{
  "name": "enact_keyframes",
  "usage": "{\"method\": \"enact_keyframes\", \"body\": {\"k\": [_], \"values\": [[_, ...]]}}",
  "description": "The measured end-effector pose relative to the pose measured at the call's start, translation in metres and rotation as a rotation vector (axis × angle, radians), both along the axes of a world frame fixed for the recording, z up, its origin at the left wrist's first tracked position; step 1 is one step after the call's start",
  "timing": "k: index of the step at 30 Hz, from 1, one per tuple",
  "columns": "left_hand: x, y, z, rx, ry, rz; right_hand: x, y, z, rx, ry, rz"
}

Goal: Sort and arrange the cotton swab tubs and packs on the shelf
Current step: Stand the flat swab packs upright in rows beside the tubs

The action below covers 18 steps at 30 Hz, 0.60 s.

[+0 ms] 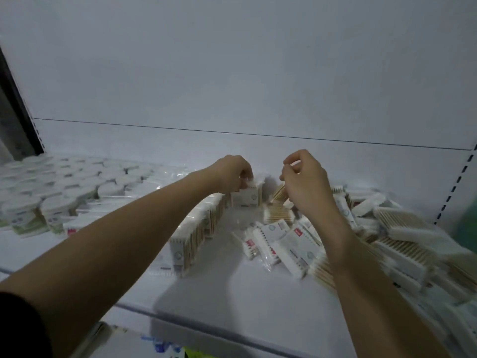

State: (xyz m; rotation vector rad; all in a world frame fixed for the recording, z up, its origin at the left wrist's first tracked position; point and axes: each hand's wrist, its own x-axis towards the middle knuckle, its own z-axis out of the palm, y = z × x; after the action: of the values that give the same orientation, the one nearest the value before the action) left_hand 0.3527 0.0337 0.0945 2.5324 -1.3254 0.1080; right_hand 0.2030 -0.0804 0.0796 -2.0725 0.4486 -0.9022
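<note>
A person's two bare forearms reach over a white metal shelf [232, 301] backed by a plain white panel. At the far left, round white-lidded cotton swab tubs [59, 184] stand packed close together in rows, filling the back left corner. Just right of them, flat clear-wrapped packs of wooden-stick cotton swabs stand on edge in a tidy row [198, 228] that runs from the shelf's middle towards the back. The left hand [233, 174] is at the far end of that row, its fingers curled down and pinching the top edge of an upright white-labelled swab pack [247, 195], which sits on the shelf touching the row's last pack. Just beside it, the right hand [304, 182] is raised, thumb and fingers pressed together and seemingly pinching the clear wrapper of another pack of wooden-stick swabs [280, 192] that hangs tilted beneath it; motion blur makes this grip hard to confirm. To the right, a loose heap of swab packs [387, 236] lies jumbled, overlapping at all angles, spreading to the shelf's right end.
</note>
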Motion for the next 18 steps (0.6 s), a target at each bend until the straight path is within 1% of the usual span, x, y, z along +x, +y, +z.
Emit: {"method": "enact_keyframes", "body": {"k": [2, 5, 7, 10, 13, 15, 18], "values": [[0.013, -0.013, -0.008, 0.063, -0.049, 0.03, 0.013, -0.012, -0.008, -0.067, 0.11, -0.02], [0.024, -0.028, -0.018, 0.083, -0.048, 0.023, 0.02, -0.022, -0.026, -0.212, 0.223, -0.056], [0.028, -0.034, -0.022, 0.071, -0.057, 0.033, 0.019, -0.023, -0.033, -0.276, 0.235, -0.049], [0.031, -0.035, -0.02, 0.029, -0.09, 0.065, 0.016, -0.027, -0.038, -0.277, 0.215, -0.009], [0.024, -0.03, -0.01, 0.05, -0.207, 0.046, 0.011, -0.027, -0.038, -0.298, 0.218, 0.006], [0.005, -0.025, -0.004, -0.066, -0.235, 0.047, 0.008, -0.024, -0.033, -0.295, 0.179, 0.026], [-0.04, -0.015, -0.013, -0.376, -0.122, 0.051, 0.004, -0.014, -0.021, -0.268, 0.107, 0.031]]}}
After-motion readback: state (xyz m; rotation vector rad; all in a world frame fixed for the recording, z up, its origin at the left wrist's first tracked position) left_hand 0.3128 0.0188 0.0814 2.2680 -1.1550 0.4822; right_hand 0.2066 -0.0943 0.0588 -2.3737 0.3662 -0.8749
